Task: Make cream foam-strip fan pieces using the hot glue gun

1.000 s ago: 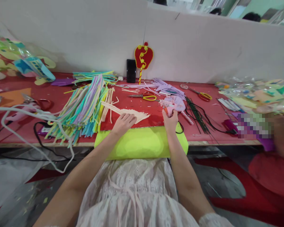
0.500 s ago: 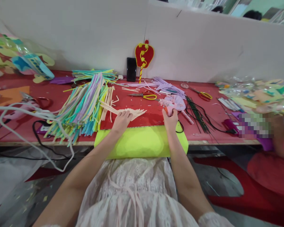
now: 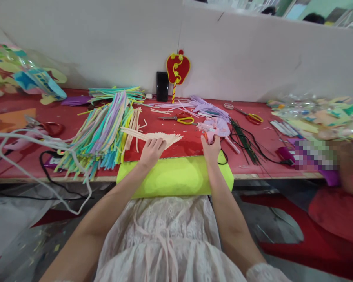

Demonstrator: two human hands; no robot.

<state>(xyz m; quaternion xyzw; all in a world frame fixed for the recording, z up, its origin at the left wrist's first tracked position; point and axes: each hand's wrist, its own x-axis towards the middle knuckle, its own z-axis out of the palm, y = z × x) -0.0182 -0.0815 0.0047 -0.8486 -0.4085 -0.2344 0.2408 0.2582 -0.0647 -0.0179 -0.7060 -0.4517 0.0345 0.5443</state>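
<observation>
My left hand (image 3: 151,151) is closed on a cream pipe-cleaner piece (image 3: 172,140), its fingers over the near edge. Loose stem ends (image 3: 133,133) stick out of the piece to the left. On the right, my right hand (image 3: 211,149) is closed around a pink glue gun (image 3: 211,135) with an orange part, partly hidden by the fingers. Right behind it lies a lilac and pink fan-shaped pipe-cleaner piece (image 3: 220,126) with a twisted handle. Under both hands is a red board (image 3: 184,148), and a yellow-green sheet (image 3: 176,176) hangs over the table's front edge.
To the left lies a big pile of coloured pipe cleaners (image 3: 98,133). Scissors (image 3: 179,118) and more scissors (image 3: 250,116) lie behind. A phone (image 3: 162,86) and a red fan (image 3: 178,68) stand against the partition. White cable (image 3: 47,184) loops at left; a co-worker's arm (image 3: 348,168) is at right.
Both hands stay almost in place. My left hand has shifted very slightly to the right along the cream piece, and the view has moved a little.
</observation>
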